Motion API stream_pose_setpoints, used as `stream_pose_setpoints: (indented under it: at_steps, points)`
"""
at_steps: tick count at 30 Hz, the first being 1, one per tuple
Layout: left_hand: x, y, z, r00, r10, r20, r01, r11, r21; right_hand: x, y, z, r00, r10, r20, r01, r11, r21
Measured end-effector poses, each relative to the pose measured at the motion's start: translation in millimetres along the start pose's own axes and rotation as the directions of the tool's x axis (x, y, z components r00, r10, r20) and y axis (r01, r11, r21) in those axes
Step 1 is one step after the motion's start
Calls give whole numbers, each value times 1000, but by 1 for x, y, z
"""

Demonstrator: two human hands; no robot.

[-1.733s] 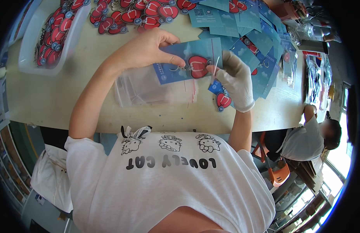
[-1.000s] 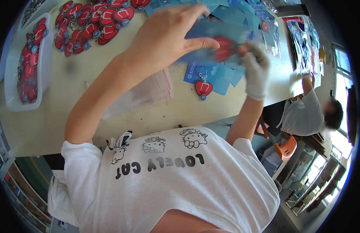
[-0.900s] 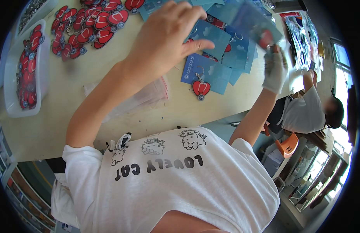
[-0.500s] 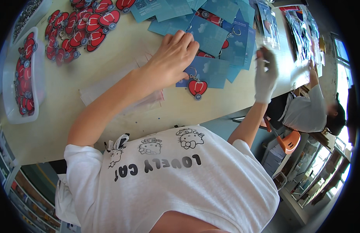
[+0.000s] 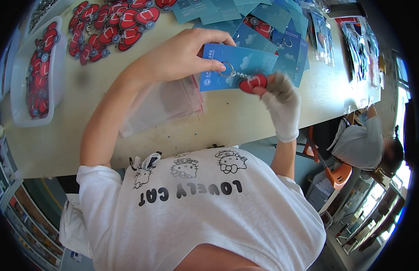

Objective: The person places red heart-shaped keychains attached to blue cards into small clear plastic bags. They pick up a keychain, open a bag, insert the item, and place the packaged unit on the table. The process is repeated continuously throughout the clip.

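My bare left hand (image 5: 191,52) grips a blue printed card (image 5: 259,61) by its left end, thumb on the front near a metal key ring. From that ring a short chain runs to a red heart-shaped keychain (image 5: 253,84) lying over the card's lower right part. My right hand (image 5: 282,101), in a white fingerless-looking glove, is closed on the red heart, pinching its right side; it is slightly blurred. Below the card, a stack of clear plastic bags (image 5: 160,108) with red edges lies on the table, partly under my left wrist.
Many red heart keychains (image 5: 114,27) are heaped at the far left, more in a white plastic bin (image 5: 58,86). Blue cards (image 5: 263,18) overlap at the far middle. Packed clear bags (image 5: 322,36) lie far right. Another person (image 5: 360,140) sits at the table's right side.
My left hand has lifted the card with its keychain off the table. My right hand has moved left from the side and taken hold of the red heart.
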State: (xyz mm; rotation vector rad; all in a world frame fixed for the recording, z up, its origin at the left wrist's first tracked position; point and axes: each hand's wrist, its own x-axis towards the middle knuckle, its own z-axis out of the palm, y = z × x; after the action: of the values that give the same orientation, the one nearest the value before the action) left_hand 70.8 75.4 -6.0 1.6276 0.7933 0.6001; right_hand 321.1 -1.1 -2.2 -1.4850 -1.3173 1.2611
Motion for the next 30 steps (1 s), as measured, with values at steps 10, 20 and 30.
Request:
stream_pose_setpoints:
  at_steps: [10, 20, 30]
  points:
    - [-44, 5, -16, 926, -58, -372, 83, 995, 51, 39, -3, 38, 995, 32, 99, -51, 979, 197]
    - [-77, -20, 46, 886, -45, -462, 410, 544, 732, 49, 13, 38, 980, -112, -164, 146, 967, 211]
    - [-78, -25, 39, 897, -4, -443, 297, 747, 595, 45, 18, 35, 976, -104, -191, 137, 976, 168]
